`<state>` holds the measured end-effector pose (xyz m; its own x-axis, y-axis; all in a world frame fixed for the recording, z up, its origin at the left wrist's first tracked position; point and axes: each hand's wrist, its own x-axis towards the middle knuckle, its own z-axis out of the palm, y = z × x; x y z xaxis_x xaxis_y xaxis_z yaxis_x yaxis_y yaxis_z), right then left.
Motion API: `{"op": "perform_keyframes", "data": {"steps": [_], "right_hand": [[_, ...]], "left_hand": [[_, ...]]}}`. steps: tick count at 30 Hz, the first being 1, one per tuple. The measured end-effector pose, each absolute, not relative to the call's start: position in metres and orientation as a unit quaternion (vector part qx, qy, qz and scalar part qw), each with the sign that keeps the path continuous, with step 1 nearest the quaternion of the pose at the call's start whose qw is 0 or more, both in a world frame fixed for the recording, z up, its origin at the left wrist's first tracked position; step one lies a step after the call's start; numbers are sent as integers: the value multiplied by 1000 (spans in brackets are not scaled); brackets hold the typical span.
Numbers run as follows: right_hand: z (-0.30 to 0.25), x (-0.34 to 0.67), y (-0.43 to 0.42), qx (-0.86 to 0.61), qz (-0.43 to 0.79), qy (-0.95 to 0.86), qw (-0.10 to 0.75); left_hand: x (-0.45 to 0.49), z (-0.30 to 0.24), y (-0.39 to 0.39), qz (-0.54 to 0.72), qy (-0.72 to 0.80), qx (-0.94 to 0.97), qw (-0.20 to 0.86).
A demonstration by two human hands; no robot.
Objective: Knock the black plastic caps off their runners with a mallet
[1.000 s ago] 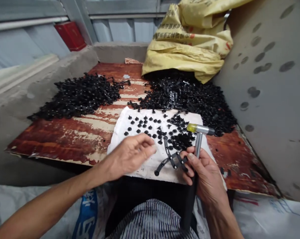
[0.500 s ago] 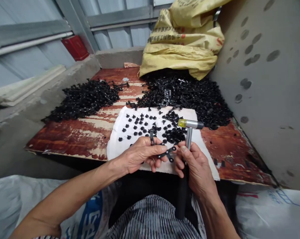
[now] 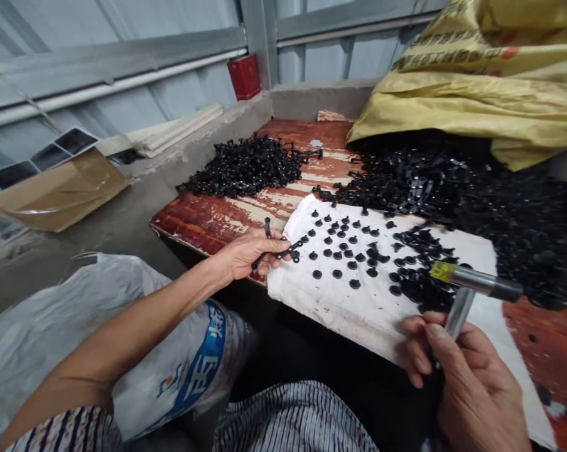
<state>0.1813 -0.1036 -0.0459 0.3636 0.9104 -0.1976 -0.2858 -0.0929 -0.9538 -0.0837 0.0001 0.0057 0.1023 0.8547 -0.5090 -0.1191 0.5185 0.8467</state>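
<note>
My left hand (image 3: 245,256) is closed on several black link pieces (image 3: 290,252), which stick out past the fingers over the left edge of the white cloth (image 3: 330,314). In my right hand (image 3: 471,370) is a hammer (image 3: 481,281) with a yellow face, a silver neck and a dark far end; its head points up above the fist. On the cloth, small black round studs (image 3: 354,284) stand in loose rows. A denser heap of black studs (image 3: 419,282) lies beside the hammer head.
A pile of black linked parts (image 3: 250,166) lies at the back left of the worn red board (image 3: 189,216). A larger black pile (image 3: 453,182) spills from under a yellow sack (image 3: 462,103). Left are cardboard (image 3: 71,191) and a white sack (image 3: 123,326).
The view has swung to the left. My left hand has moved away from the right with the link pieces, off to the cloth's left edge. The hammer stays in my right hand.
</note>
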Motion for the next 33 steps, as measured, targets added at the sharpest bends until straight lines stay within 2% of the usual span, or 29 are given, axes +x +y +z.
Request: {"op": "perform_keyframes", "data": {"steps": [10,33], "right_hand": [[-44,176,-106,-612,449,-285,585],[-41,177,-104,-611,452,-289,583]], "left_hand": [[-93,-4,9,309,571,272,711],[-90,-9,14,278,576,260,723]]}}
